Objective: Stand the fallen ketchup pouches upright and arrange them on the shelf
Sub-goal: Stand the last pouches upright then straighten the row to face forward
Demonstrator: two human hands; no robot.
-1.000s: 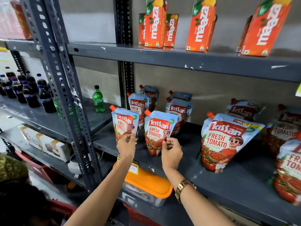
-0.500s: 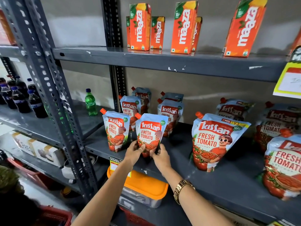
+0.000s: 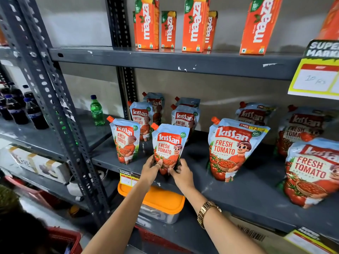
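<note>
A small Kissan ketchup pouch (image 3: 169, 143) stands upright at the front of the grey shelf (image 3: 238, 197). My left hand (image 3: 151, 168) grips its lower left corner and my right hand (image 3: 181, 172) its lower right corner. Another small pouch (image 3: 125, 141) stands upright just left of it, untouched. Two pairs of small pouches (image 3: 144, 116) (image 3: 184, 117) stand behind. A large pouch (image 3: 232, 149) stands to the right, another large pouch (image 3: 313, 171) at the far right. Further large pouches (image 3: 254, 114) (image 3: 300, 127) lean against the back wall.
Orange Maaza juice cartons (image 3: 195, 24) line the shelf above. A slotted steel upright (image 3: 53, 107) stands at left, with a green bottle (image 3: 96, 110) and dark cola bottles (image 3: 27, 110) beyond. An orange-lidded tub (image 3: 161, 202) sits on the shelf below. Yellow price tags (image 3: 315, 79) hang at right.
My left hand left the left pouch and joined my right hand on the middle small pouch. Both hands slid down to its base. The camera has come closer to the shelf.
</note>
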